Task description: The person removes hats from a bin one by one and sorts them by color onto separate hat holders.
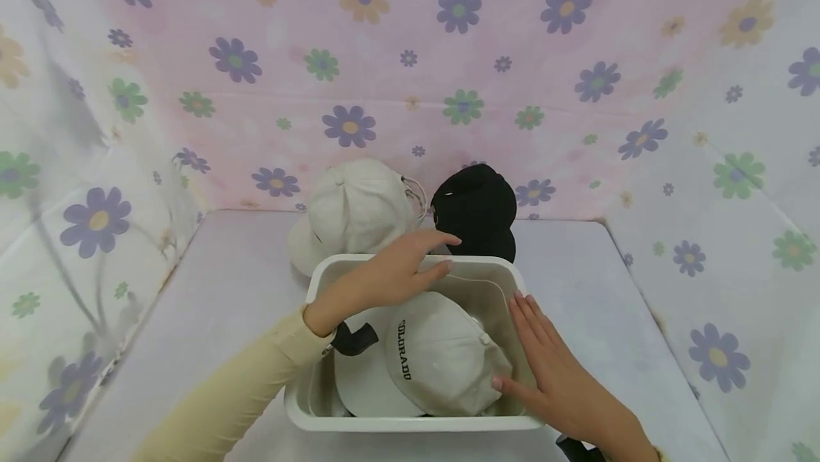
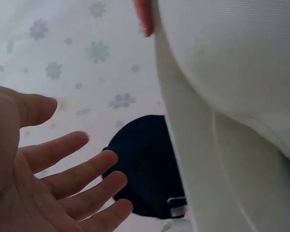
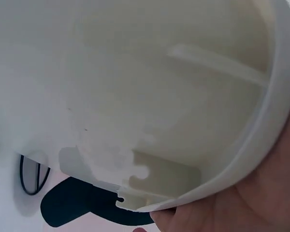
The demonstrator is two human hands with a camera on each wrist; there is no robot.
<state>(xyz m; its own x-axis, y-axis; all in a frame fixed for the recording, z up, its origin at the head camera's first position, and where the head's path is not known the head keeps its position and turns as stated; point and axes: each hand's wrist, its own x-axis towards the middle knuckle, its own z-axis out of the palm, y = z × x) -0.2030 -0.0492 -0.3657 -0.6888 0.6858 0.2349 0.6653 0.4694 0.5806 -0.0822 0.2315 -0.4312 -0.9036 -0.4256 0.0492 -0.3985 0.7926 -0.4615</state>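
The lettered cap point(image 1: 442, 359) lies inside the bin point(image 1: 416, 424), crown up and toward the right wall, brim toward the left. The bin stands at the middle of the surface point(image 1: 233, 291), with the pale cap point(image 1: 361, 202) and the black cap point(image 1: 479, 206) just behind it, side by side near the back edge, the pale one on the left.

The left hand point(image 1: 400, 270) is over the bin's back rim, fingers spread and holding nothing; they point toward the black cap. The right hand point(image 1: 554, 369) lies along the bin's right rim, fingers straight against its outer side and thumb over the inside, the tip at the crown; whether the thumb presses the cap I cannot tell.

The step in hand looks to be handling caps at the bin. To do it well, the right hand should steady the wall from outside, with its thumb clear of the crown so the cloth is not dented. The left hand does best to take a cap by its stiff brim and lift it well above the rim. Guide the cord point(image 1: 418, 195) on the pale cap so it does not snag on its neighbour, and avoid crushing the lettered cap's crown.
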